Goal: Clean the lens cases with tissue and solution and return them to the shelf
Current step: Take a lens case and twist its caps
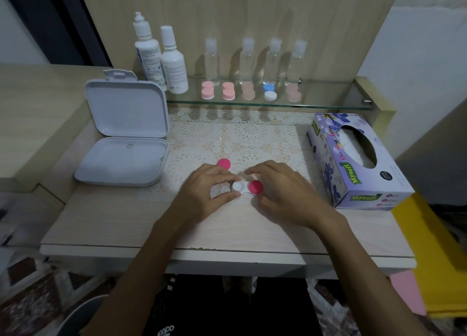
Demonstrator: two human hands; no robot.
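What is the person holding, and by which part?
The lens case: left hand pinches its open white end; right hand grips the pink cap.

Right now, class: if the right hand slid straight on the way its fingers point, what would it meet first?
The right hand points leftward over the lens case, so it would probably meet the left hand, which grips the case's other end. Depth is hard to judge.

The worktop (106, 224) is pale wood grain under a glossy sheet, with a lace mat (250, 136). The shelf (328, 100) is clear glass. The lens case (242, 187) looks smooth plastic; the tissue box (353, 184) printed card.
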